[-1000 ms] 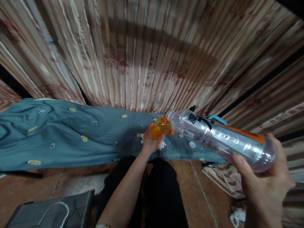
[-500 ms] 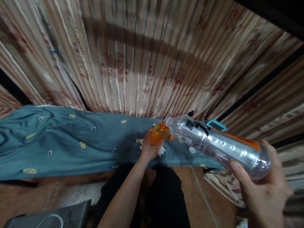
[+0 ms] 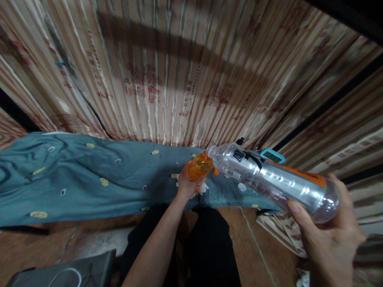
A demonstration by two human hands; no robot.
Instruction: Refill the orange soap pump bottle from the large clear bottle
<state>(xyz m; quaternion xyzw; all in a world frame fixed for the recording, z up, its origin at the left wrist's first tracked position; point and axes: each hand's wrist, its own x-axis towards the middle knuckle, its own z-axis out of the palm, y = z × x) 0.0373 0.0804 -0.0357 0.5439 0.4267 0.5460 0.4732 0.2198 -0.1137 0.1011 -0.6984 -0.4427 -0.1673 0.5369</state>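
My left hand [image 3: 186,184] is wrapped round a small orange see-through bottle [image 3: 200,166], which leans to the right over the cloth-covered table. My right hand [image 3: 332,235] grips a large clear plastic bottle [image 3: 278,183] by its base. That bottle has a silver and orange label with black characters. It is tilted, neck down to the left, with its mouth at the orange bottle's opening. Whether liquid passes between them I cannot tell. Just under the orange bottle is a small orange piece [image 3: 216,172]. White torn-edged paper [image 3: 204,189] lies beneath my left hand.
A teal cloth [image 3: 119,175] with yellow prints covers the narrow table. Behind the large bottle are a blue-rimmed digital timer [image 3: 272,156] and a small black object [image 3: 240,141]. A white disc [image 3: 242,187] lies nearby. Striped curtains [image 3: 167,79] hang behind; a grey stool-like surface [image 3: 92,269] stands lower left.
Both hands keep their hold and the two bottles stay mouth to mouth. The large bottle and my right hand have shifted very slightly up and left.
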